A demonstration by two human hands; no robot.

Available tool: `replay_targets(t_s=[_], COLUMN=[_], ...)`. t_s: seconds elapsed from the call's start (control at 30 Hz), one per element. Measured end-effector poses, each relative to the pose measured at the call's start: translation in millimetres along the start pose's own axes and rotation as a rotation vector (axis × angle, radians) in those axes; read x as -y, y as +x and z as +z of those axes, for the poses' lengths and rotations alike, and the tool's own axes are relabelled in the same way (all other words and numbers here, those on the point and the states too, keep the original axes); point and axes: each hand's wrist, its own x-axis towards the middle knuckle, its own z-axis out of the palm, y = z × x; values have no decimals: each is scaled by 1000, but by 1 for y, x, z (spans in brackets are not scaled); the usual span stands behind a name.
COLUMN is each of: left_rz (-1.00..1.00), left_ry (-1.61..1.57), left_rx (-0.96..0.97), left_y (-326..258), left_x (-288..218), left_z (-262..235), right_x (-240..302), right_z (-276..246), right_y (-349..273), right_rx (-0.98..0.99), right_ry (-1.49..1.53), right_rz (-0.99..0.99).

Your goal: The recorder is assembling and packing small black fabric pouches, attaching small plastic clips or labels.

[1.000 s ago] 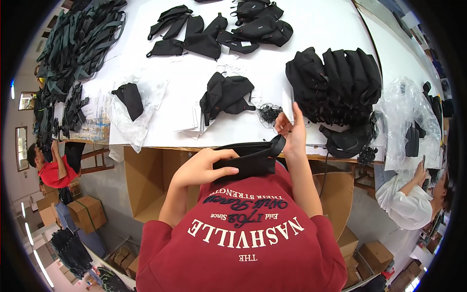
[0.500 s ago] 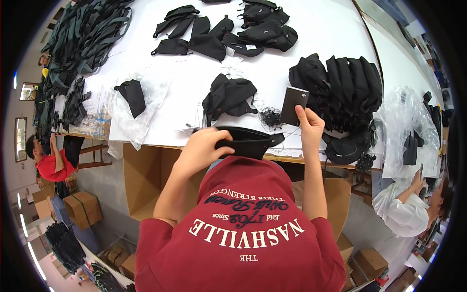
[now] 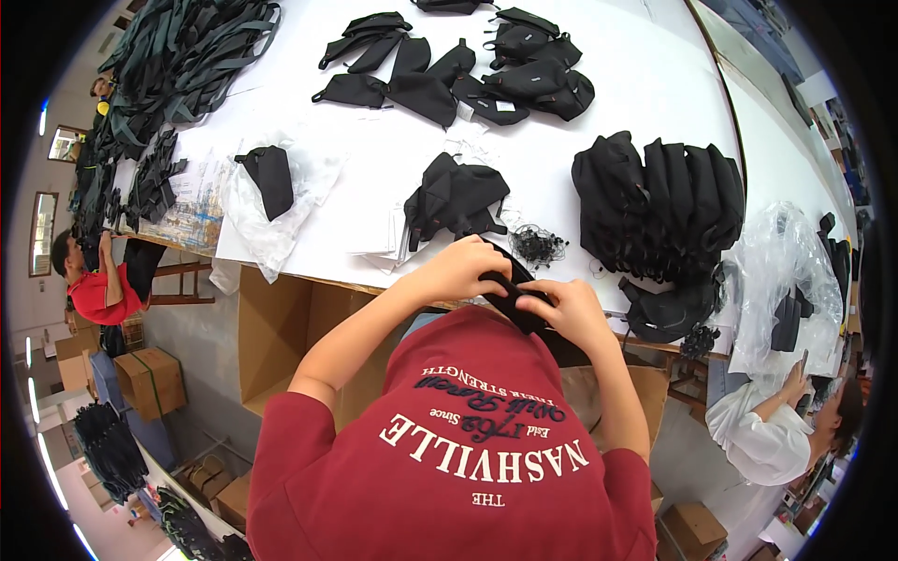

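Note:
At the table's near edge I hold a small black fabric pouch (image 3: 508, 301) between both hands, tilted down to the right. My left hand (image 3: 460, 271) has its fingers curled over the pouch's upper left side. With thumb and fingers, my right hand (image 3: 572, 310) grips its right side near the opening. The dark card is out of sight; whether it lies inside the pouch, I cannot tell. Just beyond my hands is a heap of black pouches (image 3: 456, 194), with a tangle of thin black cords (image 3: 538, 245) to its right.
White papers (image 3: 382, 252) lie left of the heap. Stacked black bags (image 3: 659, 206) stand at right, more pouches (image 3: 421, 89) farther back. A black pouch (image 3: 271, 180) rests on clear plastic. Dark straps (image 3: 187, 56) pile up far left. A cardboard box (image 3: 281, 327) sits below the table edge.
My right hand has come down and left from holding up a dark card to gripping the pouch. The card is no longer visible. My left hand and the pouch have shifted right.

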Motion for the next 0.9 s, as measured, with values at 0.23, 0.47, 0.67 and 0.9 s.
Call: replay_targets(t_s=[0.23,0.47,0.67,0.9], left_rz=[-341,-136,-198,279], left_ry=[-165,444,33,29], left_rx=[-279,-349,-485,-170], left_y=[75,105,122,80], left_x=[118,168,143,28], left_z=[43,71,32,-29], right_x=[-28,-40,-49,-17], right_z=[10,7,16,-11], right_y=[-7,-46,-42,8], right_rx=[-78,-338,-569,-471], right_ry=[73,49,-107,-245], right_rz=[94,241,37,-173])
